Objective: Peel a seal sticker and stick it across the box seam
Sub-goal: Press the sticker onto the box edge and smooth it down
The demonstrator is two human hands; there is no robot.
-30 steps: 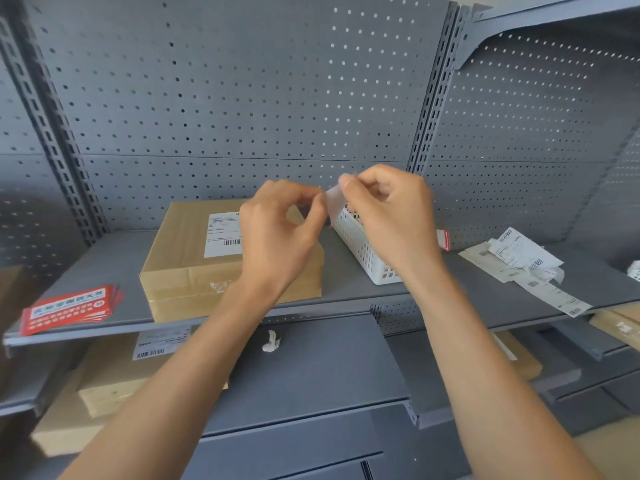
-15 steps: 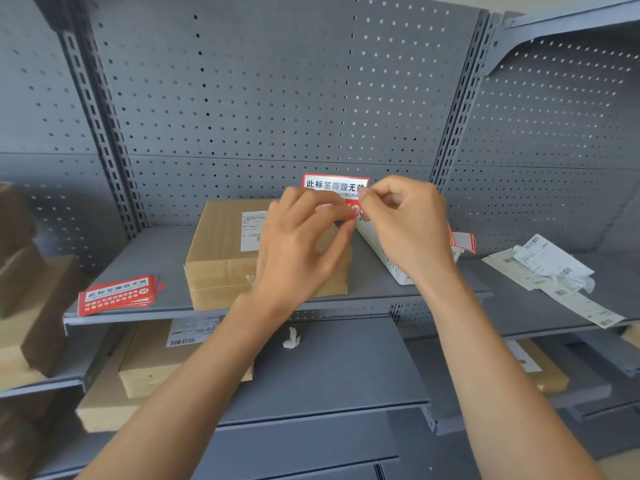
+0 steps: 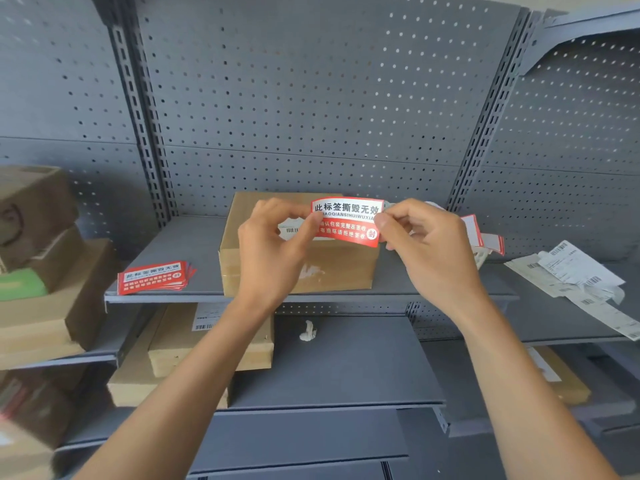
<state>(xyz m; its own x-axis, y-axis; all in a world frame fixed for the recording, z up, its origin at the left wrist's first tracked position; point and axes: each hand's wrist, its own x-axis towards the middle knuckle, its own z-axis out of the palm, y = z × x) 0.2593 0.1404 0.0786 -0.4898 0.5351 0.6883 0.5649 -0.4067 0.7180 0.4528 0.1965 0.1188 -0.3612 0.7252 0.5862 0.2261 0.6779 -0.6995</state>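
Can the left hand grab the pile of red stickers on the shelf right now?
Probably not yet: the left hand is busy pinching one end of the sticker. The pile lies uncovered on the shelf to its left, with nothing in between.

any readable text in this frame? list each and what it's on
"此标签撕毁无效" on the white band of the seal sticker held between the left hand and right hand.
"...AOQIANSIHUIWUXIA..." beneath it, both ends covered by fingers.
Sticker's red band: white lines, too small.
Sticker stack on the shelf: same design, blurred.
Box label, paper slips: barcodes only, unreadable.
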